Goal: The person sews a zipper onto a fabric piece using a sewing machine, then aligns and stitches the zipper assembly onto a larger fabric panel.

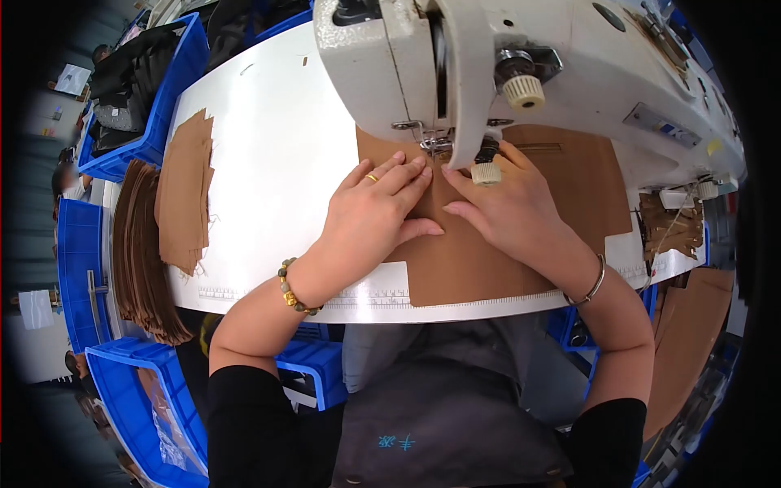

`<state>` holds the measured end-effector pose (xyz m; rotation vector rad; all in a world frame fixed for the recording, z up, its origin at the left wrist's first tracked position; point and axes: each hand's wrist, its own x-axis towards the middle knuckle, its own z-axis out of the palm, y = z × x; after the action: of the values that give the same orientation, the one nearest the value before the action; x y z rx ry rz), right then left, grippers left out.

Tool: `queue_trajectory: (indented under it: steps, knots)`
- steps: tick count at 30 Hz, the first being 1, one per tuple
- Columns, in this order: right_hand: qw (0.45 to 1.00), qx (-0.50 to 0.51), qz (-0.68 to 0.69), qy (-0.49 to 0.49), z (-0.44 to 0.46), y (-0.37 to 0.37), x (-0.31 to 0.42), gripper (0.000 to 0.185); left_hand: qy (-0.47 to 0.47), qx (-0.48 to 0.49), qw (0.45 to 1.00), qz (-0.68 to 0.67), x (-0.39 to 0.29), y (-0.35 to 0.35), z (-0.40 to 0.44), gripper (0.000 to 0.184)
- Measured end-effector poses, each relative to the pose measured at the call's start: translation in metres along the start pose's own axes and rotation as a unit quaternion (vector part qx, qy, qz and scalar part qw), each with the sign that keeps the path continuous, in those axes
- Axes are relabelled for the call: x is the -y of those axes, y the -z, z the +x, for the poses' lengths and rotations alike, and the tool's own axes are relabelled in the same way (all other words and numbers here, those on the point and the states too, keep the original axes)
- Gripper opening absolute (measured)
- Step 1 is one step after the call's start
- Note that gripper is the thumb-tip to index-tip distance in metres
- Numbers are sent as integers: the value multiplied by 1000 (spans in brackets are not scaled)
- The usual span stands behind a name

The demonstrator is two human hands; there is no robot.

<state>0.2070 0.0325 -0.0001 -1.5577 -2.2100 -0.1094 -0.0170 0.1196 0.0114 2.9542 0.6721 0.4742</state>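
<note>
A large brown fabric piece (480, 260) lies on the white table (268, 163), its upper part beneath the head of a white sewing machine (569, 65). My left hand (378, 203) rests on the fabric just left of the presser foot (437, 146), fingers spread apart and thumb pointing right. On the other side of the foot, my right hand (508, 195) presses on the same piece, its thumb and fingers apart. Part of its fingers is hidden behind the machine's knob. Neither hand grips anything. The needle area is partly hidden by the machine head.
Brown fabric pieces (185, 191) are stacked on the table's left, beside a thick hanging bundle (142, 252). Blue crates (175, 89) stand at the left, one with dark material. More brown pieces (671, 224) lie at the right. A ruler strip (350, 299) runs along the front edge.
</note>
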Motion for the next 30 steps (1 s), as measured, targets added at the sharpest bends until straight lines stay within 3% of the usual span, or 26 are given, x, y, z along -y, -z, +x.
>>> queue_trajectory:
  steps: [30]
  knots:
    - [1000, -13, -10, 15, 6, -4, -5, 36, 3, 11, 1000, 17, 4, 4, 6, 76]
